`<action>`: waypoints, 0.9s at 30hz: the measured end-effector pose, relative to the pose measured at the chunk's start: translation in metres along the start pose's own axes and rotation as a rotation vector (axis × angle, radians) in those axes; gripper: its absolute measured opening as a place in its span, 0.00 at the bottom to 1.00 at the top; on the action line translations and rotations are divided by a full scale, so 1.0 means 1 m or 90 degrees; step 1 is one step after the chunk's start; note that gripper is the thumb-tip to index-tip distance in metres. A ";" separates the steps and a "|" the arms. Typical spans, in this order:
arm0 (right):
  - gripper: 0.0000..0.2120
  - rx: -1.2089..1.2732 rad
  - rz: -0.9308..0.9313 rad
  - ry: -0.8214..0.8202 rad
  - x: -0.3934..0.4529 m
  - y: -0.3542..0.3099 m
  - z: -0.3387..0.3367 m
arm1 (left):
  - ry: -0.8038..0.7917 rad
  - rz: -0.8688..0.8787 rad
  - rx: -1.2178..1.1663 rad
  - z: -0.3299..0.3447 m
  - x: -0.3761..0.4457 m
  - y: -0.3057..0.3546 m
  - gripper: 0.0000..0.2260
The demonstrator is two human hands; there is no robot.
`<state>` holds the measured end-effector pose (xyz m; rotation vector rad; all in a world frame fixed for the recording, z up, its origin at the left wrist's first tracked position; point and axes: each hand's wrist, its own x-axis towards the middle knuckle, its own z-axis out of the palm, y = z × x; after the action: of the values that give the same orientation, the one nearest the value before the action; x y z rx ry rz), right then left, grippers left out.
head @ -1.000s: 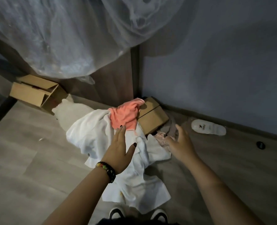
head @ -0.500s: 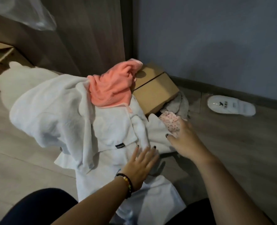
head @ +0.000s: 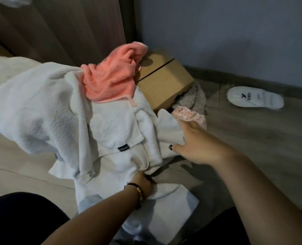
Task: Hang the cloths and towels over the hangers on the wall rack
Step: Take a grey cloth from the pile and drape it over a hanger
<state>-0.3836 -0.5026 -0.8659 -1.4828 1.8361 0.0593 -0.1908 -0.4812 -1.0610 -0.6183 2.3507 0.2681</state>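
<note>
white towels [head: 61, 110], one pink cloth [head: 111, 82]; left hand [head: 143, 183] grips towel, right hand [head: 198, 147] splayed.

A small dark label [head: 123, 148] is sewn to the edge of a white towel [head: 111, 128]; pale lettering is printed on it, but it is too blurred to be read. On the white slipper [head: 255, 99] lying in clear wrapping on the floor, a dark mark resembling a "K" or "Y" is printed, with small characters beside it that cannot be made out.
</note>
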 end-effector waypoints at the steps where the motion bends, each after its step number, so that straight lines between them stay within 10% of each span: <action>1: 0.38 -0.003 -0.004 -0.021 0.002 -0.001 0.001 | -0.020 0.033 -0.017 -0.023 -0.010 -0.005 0.15; 3: 0.44 -0.014 -0.009 -0.076 0.007 -0.003 0.001 | -0.004 0.013 -0.054 -0.068 -0.037 -0.018 0.15; 8: 0.58 -0.023 -0.078 -0.205 0.020 -0.021 0.011 | 0.412 -0.136 -0.476 -0.140 -0.110 -0.089 0.10; 15: 0.57 0.143 -0.230 0.095 0.044 -0.092 0.056 | 0.885 -0.281 -1.008 -0.166 -0.182 -0.124 0.08; 20: 0.10 0.310 -0.152 0.239 0.068 -0.148 0.058 | 0.937 -0.230 -1.038 -0.155 -0.206 -0.137 0.13; 27: 0.06 0.782 -0.136 0.273 0.073 -0.240 -0.057 | 0.667 -0.374 -0.877 -0.135 -0.214 -0.152 0.68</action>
<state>-0.2114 -0.6674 -0.7697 -0.7713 1.4563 -1.3238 -0.0519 -0.5834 -0.8214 -2.4989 2.3347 1.6278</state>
